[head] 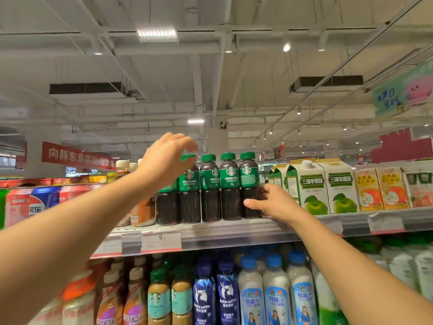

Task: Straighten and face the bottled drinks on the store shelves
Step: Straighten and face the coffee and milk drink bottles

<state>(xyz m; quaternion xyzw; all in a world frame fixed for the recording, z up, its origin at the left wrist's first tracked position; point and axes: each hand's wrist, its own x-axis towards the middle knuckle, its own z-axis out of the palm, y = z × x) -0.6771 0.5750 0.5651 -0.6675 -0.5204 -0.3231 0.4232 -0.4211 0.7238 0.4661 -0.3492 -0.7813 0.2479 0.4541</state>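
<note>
Several dark coffee bottles (210, 188) with green caps and green labels stand in a row at the front of the top shelf (234, 233). My right hand (274, 202) grips the lower part of the rightmost bottle (248, 177), thumb across its front and fingers round its right side. That bottle's label shows small print rather than the name. My left hand (166, 160) is raised over the left end of the row, its fingers curved just above the cap of a bottle (189, 198). Its wrist hides the leftmost bottle's top.
Green-and-white juice cartons (311, 184) stand close to the right of the row, with orange cartons beyond. Tan-labelled bottles (143, 207) and cola cans (35, 202) sit to the left. A price tag (161, 241) hangs on the shelf rail. More bottles (276, 289) fill the shelf below.
</note>
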